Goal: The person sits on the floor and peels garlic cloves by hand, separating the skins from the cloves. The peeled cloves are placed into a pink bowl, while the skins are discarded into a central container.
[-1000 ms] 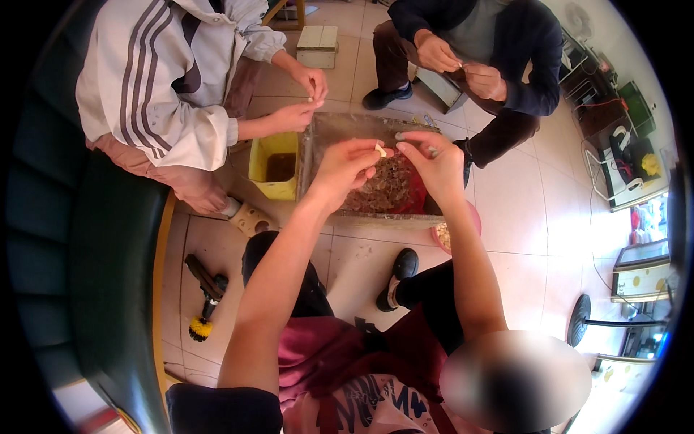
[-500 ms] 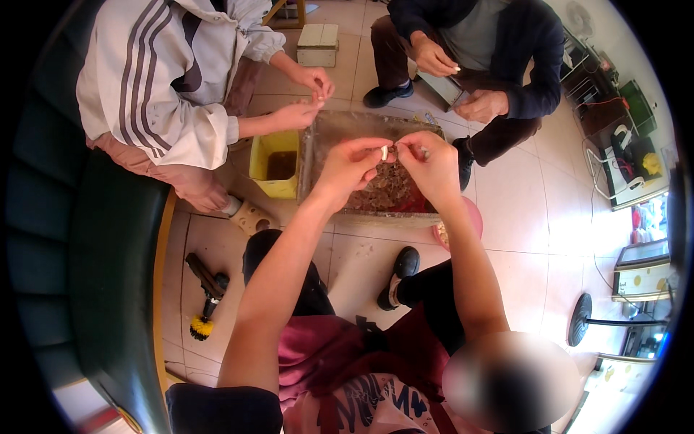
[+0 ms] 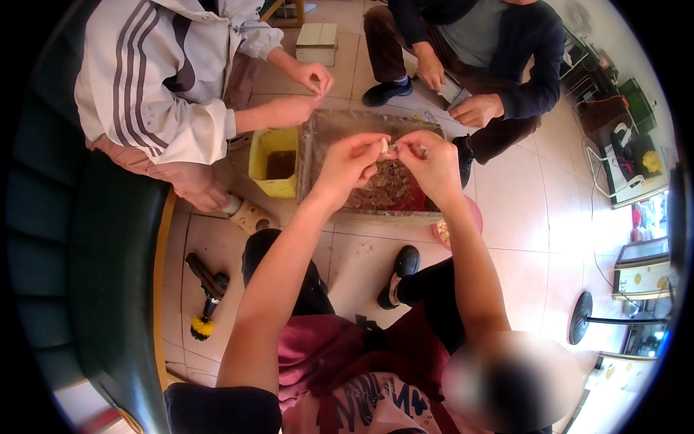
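Note:
Between the thumb and fingers of my left hand (image 3: 345,170) is a pale, peeled-looking garlic clove (image 3: 384,146). My right hand (image 3: 437,168) is closed in a pinch just right of the clove, its fingertips almost meeting the left ones. A small whitish bit (image 3: 425,152) shows among the right fingers; I cannot tell what it is. Both hands hang over a worn rectangular box (image 3: 390,218), which holds loose brownish skins (image 3: 383,186) and something red in its right corner. Partly behind my right forearm, a pink bowl (image 3: 475,214) contains several pale cloves (image 3: 442,231).
A yellow bucket (image 3: 269,186) with brown contents adjoins the box. Two co-workers sit across: one in a white striped jacket (image 3: 155,87), one in dark sleeves (image 3: 538,79). A yellow-headed brush (image 3: 202,328) lies left, by a dark green sofa (image 3: 119,267). A pale stool (image 3: 316,45) stands beyond.
My hands stay nearly in place, with the clove slightly turned. The right co-worker's raised hand has dropped toward the other. The left co-worker's hands have shifted slightly.

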Available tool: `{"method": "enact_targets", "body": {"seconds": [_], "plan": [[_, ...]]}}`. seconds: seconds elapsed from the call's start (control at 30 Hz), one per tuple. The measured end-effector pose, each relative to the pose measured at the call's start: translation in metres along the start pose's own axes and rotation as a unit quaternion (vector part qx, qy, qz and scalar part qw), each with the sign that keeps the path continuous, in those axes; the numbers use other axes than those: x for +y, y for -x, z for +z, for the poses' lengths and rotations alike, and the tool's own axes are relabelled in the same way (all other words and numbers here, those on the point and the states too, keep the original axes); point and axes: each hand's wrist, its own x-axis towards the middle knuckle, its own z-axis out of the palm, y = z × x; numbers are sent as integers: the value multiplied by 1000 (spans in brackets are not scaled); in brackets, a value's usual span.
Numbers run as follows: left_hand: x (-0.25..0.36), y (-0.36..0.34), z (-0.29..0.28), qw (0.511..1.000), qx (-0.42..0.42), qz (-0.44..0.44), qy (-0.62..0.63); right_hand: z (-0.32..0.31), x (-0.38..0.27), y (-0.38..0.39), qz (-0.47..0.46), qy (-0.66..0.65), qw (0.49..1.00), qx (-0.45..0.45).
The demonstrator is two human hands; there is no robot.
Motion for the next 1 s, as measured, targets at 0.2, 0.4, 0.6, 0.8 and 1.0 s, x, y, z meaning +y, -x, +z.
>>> {"method": "enact_targets", "body": {"seconds": [0.2,0.4,0.6,0.8,1.0], "plan": [[-2,-2,-5,999,27,-24,40,-2,13,-4,-27,34,995,86],[-2,-3,-9,997,-6,-42,59,-10,8,-5,-22,30,999,36],[-8,-3,-2,999,3,-21,-29,6,6,-1,-106,-9,993,-44],[2,0,-2,996,-10,-25,89,-15,2,-4,209,-557,793,-129],[1,0,-2,991,35,-27,128,6,-10,11,87,-242,948,-190]]}}
